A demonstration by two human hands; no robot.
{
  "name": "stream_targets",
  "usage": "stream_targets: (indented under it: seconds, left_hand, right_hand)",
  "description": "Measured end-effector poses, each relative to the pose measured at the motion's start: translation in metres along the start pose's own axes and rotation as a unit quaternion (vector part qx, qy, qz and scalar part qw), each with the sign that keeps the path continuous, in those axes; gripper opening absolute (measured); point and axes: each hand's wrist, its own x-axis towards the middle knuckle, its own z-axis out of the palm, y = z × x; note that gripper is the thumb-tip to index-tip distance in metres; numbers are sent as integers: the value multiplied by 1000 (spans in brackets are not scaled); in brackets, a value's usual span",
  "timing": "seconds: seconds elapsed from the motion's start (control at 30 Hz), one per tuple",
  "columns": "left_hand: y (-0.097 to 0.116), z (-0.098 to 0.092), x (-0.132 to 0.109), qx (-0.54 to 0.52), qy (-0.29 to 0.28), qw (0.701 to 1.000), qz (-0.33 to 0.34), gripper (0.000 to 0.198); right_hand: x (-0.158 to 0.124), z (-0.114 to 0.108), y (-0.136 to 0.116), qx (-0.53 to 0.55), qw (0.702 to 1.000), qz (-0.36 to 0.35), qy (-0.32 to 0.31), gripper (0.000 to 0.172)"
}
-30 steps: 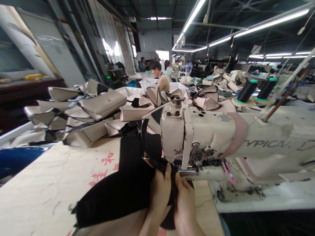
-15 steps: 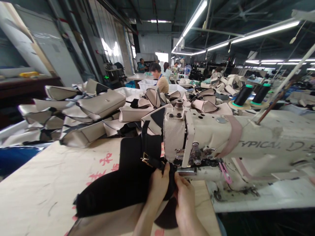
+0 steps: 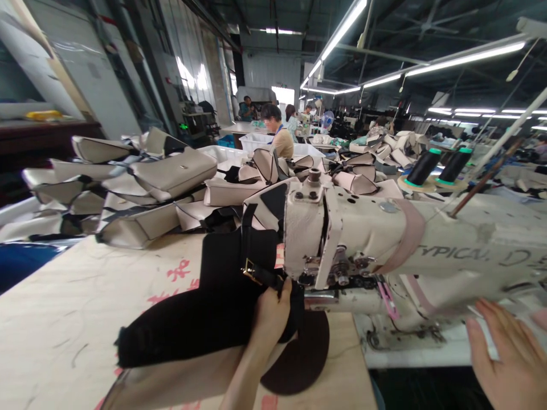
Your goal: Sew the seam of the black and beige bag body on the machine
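Note:
My left hand (image 3: 270,310) grips a black bag piece (image 3: 205,307) with a gold buckle (image 3: 248,269), pressing it against the needle area of a cream sewing machine (image 3: 384,245). A dark round leather patch (image 3: 299,356) lies under the bag on the table. My right hand (image 3: 508,359) hovers at the lower right, fingers spread and holding nothing, in front of the machine's base.
A heap of beige bag parts (image 3: 141,193) covers the back of the wooden table (image 3: 64,319). Two black thread spools (image 3: 440,165) stand behind the machine. Other people (image 3: 276,134) work at benches farther back. A blue bin (image 3: 17,259) sits at the left.
My right hand has let go of the black bag and moved away to the lower right. The left hand stays on the bag, and the round patch now shows.

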Motion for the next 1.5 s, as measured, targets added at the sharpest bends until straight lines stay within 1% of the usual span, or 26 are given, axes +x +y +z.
stream_targets:
  seconds: [0.07,0.13,0.2,0.27,0.43,0.53,0.63,0.73,1.0,1.3,1.4,1.5]
  left_hand:
    - [0,0,0,-1,0,1000,3,29]
    - [0,0,-1,-2,-3,1000,7,29]
    - [-1,0,-2,-3,-8,1000,10,29]
    - [-1,-2,-3,-3,-15,1000,13,30]
    - [3,-4,-9,10,-15,1000,10,30]
    - [6,-3,-10,27,-4,1000,5,29]
    - [6,-3,-6,37,-2,999,6,29]
    - [4,-2,3,31,-11,999,16,30]
    - [3,-3,23,-18,-46,997,61,32]
    - [2,-3,32,-19,-41,997,65,31]
    - [2,-4,31,-11,-43,997,62,31]
    - [3,-6,28,5,-41,998,52,30]
  right_hand:
    - [-22,9,5,1,1000,-27,-5,46]
    - [-40,17,-3,3,1000,-21,-10,47]
    - [-49,22,-12,9,1000,-12,-20,48]
    - [-46,19,-16,10,1000,2,-19,48]
    - [-5,-4,-8,-7,1000,25,-4,44]
    - [7,-10,-6,-21,1000,15,3,44]
    - [4,-6,-11,-29,999,17,7,48]
    - [-1,-2,-15,-34,999,24,1,47]
    - [0,-4,-11,-26,1000,7,-16,48]
    - [-1,-1,-13,-21,999,19,-19,53]
    - [-16,6,-15,-25,999,31,-5,51]
    - [-38,18,-19,-26,1000,7,6,52]
